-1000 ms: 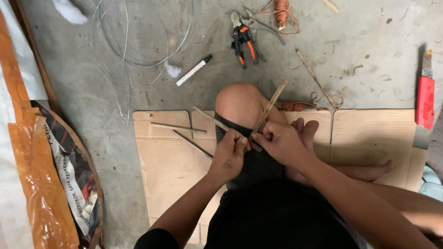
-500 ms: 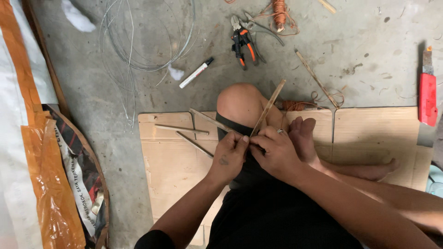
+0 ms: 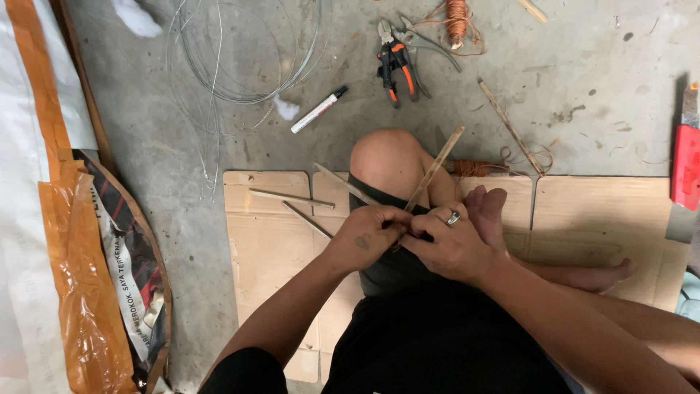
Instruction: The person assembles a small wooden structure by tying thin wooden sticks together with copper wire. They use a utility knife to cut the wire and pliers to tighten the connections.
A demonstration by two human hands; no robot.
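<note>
Gripping a thin bamboo stick (image 3: 436,166), both hands meet right over the raised knee (image 3: 386,157). The stick slants up and to the right from between the fingers, its top end above the concrete floor (image 3: 583,73). The left hand (image 3: 368,237) is closed around the lower end, knuckles up; the right hand (image 3: 448,244), with a ring on one finger, is curled shut against it, pinching at the same spot. Exactly what sits between the fingertips is hidden.

Just left of the hands, three more sticks (image 3: 292,198) lie on the cardboard sheet (image 3: 270,248) the person sits on. A bare foot (image 3: 487,211) is tucked just beside the right hand. Beyond the knee lie orange-handled pliers (image 3: 394,64), a white marker (image 3: 319,109), loops of thin wire (image 3: 240,51) and a spool of copper-coloured twine (image 3: 457,16). A red-handled knife (image 3: 685,157) rests at the far right, and an orange plastic bag (image 3: 80,292) at the left edge.
</note>
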